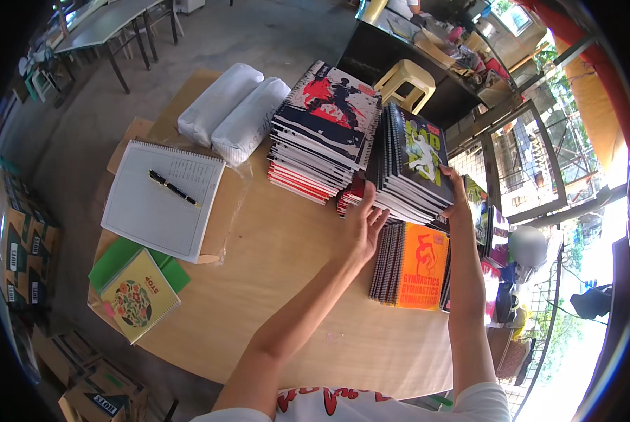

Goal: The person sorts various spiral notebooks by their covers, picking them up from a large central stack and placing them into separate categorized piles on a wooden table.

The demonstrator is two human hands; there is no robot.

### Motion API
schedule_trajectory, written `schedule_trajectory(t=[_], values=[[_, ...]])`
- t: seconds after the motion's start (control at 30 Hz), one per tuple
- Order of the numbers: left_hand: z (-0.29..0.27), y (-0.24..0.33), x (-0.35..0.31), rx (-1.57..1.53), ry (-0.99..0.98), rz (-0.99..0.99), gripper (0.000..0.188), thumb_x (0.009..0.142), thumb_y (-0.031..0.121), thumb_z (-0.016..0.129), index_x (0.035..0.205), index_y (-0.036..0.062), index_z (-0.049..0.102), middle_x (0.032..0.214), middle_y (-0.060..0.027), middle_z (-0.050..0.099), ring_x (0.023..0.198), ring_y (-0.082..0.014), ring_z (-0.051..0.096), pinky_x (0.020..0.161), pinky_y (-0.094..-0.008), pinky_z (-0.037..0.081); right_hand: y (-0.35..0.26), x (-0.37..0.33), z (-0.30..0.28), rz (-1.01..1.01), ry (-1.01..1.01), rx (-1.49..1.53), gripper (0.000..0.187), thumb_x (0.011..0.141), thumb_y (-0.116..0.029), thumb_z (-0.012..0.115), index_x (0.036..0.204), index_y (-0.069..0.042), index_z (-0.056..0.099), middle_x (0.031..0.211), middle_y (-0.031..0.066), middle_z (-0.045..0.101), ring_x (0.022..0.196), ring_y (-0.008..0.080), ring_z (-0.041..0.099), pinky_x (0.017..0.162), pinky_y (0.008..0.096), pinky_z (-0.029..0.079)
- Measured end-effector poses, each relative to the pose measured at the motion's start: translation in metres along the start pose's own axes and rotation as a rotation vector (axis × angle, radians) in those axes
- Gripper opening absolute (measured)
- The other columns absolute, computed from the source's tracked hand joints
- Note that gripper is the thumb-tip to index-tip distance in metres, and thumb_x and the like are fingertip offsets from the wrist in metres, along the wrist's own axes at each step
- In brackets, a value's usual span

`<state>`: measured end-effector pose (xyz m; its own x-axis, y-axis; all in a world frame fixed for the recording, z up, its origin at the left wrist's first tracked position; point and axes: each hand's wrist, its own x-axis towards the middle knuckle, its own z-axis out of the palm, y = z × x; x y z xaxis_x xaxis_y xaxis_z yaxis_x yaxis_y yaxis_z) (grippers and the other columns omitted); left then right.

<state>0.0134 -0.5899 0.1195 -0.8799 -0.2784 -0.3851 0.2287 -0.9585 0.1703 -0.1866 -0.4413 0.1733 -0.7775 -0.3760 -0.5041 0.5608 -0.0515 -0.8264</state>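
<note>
Head view: the right hand (458,197) grips the near right corner of a stack of black notebooks (419,151), while the left hand (361,228) is open, fingers spread, by the stack's near left corner (whether its fingertips touch, I cannot tell). The stack's long axis runs away from the hands, its far end leaning a little left, and its spiral edge faces the left hand's side. Just nearer than the right hand, orange notebooks (422,267) lie on the table (294,281). Beyond the left hand rises a stack with red-and-black covers (329,109); well left of it, a pen (173,188) lies slantwise on a ruled notepad (146,200).
</note>
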Motion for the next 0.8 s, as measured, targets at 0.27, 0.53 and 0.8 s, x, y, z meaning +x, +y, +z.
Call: schedule_trajectory(t=[0.27, 0.53, 0.8], values=[[-0.008, 0.023, 0.002, 0.182, -0.047, -0.190, 0.092, 0.061, 0.073, 0.072, 0.124, 0.0110, 0.047, 0.112, -0.0156, 0.045, 0.116, -0.0306, 0.039, 0.090, -0.0518, 0.049, -0.001, -0.015, -0.010, 0.059, -0.097, 0.058, 0.049, 0.074, -0.033, 0.069, 0.112, -0.003, 0.059, 0.102, 0.0140, 0.066, 0.086, 0.0281, 0.066, 0.079, 0.0434, 0.054], [0.020, 0.028, -0.001, 0.910, -0.092, -0.374, 0.116, 0.056, 0.085, 0.061, 0.144, 0.0140, 0.033, 0.146, -0.0178, 0.031, 0.132, -0.0405, 0.028, 0.105, -0.0630, 0.018, 0.013, -0.070, 0.011, -0.097, 0.004, -0.043, 0.043, 0.073, -0.026, 0.068, 0.107, -0.002, 0.061, 0.095, 0.0112, 0.066, 0.082, 0.0223, 0.065, 0.073, 0.0346, 0.054], [0.001, 0.017, -0.119, 0.877, -0.214, -0.130, 0.080, 0.079, 0.055, 0.066, 0.136, 0.0050, 0.040, 0.130, -0.0087, 0.051, 0.121, -0.0205, 0.048, 0.098, -0.0373, 0.039, 0.073, -0.168, -0.038, -0.515, -0.144, -0.142, 0.052, 0.082, -0.035, 0.057, 0.117, 0.002, 0.053, 0.095, 0.0108, 0.065, 0.084, 0.0201, 0.064, 0.076, 0.0353, 0.055]])
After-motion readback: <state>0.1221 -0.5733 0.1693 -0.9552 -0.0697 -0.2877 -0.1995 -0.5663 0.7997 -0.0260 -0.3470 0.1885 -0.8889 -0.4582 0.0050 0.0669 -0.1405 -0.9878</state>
